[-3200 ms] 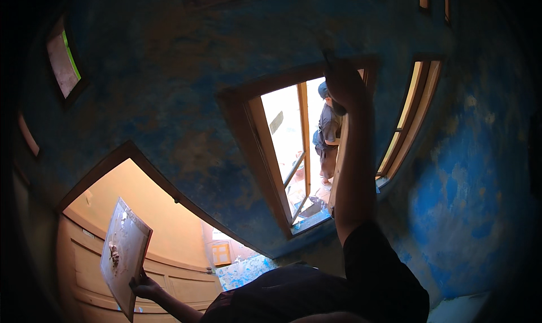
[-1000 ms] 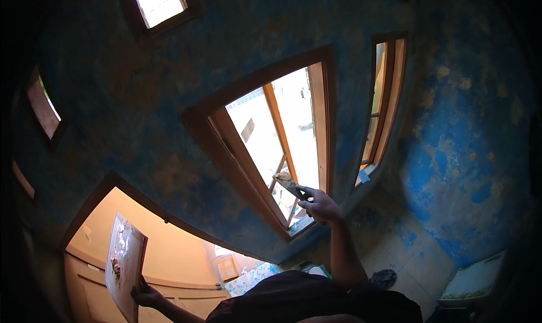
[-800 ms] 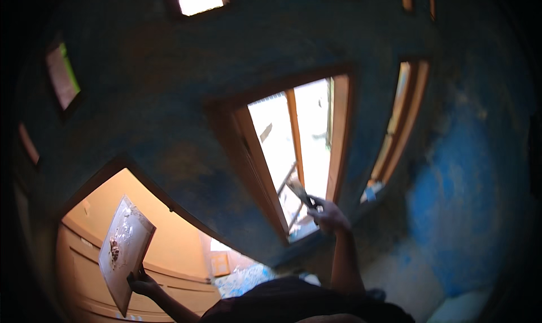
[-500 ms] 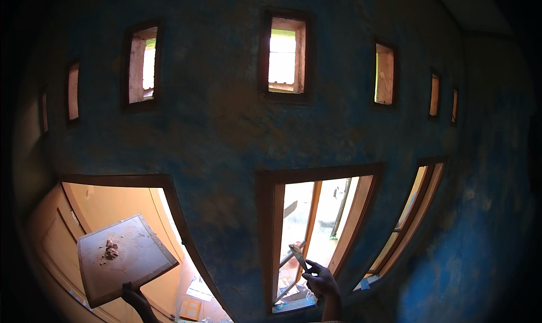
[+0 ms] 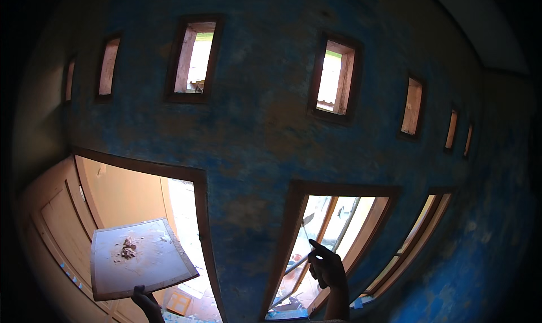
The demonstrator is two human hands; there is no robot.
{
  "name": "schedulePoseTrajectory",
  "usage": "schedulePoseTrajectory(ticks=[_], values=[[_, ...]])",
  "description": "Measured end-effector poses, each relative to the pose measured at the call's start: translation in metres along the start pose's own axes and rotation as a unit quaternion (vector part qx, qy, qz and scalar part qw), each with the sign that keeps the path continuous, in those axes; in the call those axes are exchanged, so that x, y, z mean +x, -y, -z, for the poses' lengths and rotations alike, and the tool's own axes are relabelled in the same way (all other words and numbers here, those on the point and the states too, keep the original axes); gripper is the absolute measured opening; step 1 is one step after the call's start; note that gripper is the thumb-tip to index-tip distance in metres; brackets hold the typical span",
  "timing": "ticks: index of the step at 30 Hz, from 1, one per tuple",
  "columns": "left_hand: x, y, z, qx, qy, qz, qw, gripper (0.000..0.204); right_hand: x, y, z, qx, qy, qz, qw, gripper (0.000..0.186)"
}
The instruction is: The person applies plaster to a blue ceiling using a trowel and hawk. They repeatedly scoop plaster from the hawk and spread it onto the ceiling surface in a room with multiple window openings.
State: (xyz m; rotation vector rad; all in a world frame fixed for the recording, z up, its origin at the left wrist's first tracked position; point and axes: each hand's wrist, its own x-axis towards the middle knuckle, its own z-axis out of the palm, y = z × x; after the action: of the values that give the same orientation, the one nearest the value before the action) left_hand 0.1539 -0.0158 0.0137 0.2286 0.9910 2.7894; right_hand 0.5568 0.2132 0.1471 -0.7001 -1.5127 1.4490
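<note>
My left hand [image 5: 145,301] grips the near edge of a flat, square white board [image 5: 149,266], its thumb showing at the rim. A small heap of crumbly brownish paste [image 5: 127,249] lies on the board, with smears around it. To the right, my right hand [image 5: 328,265] is raised before the window opening, dark against the light. Its fingers are closed, the index finger stretched forward along a putty knife [image 5: 305,230], which now shows only as a thin line near the fingertip; its handle is hidden in the hand.
A mottled blue wall [image 5: 248,137] stands ahead, with a row of small framed vents [image 5: 334,77] high up. At left is a doorway with a wooden door [image 5: 59,221]. A tall window frame [image 5: 293,210] and a narrower window [image 5: 415,227] stand right.
My view has turned and tilted, so the wall openings sit differently. The right hand has rotated, turning the putty knife nearly edge-on. The board stays in my left hand, now tilted differently.
</note>
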Motion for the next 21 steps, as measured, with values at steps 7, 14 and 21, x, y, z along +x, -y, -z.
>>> schedulePoseTrajectory(ticks=[7, 14, 21], values=[[-0.014, -0.004, -0.004, 0.027, -0.018, -0.045, 0.998, 0.05, 0.015, 0.004, -0.064, -0.258, 0.162, 0.243, 0.921, 0.032], [0.009, 0.019, 0.045, 0.095, -0.051, -0.042, 0.993, 0.051, 0.035, -0.004, -0.136, -0.325, 0.236, 0.11, 0.909, 0.032], [0.024, 0.013, 0.049, 0.034, -0.053, 0.061, 0.996, 0.051, 0.052, -0.051, -0.17, -0.323, 0.305, 0.09, 0.891, 0.037]])
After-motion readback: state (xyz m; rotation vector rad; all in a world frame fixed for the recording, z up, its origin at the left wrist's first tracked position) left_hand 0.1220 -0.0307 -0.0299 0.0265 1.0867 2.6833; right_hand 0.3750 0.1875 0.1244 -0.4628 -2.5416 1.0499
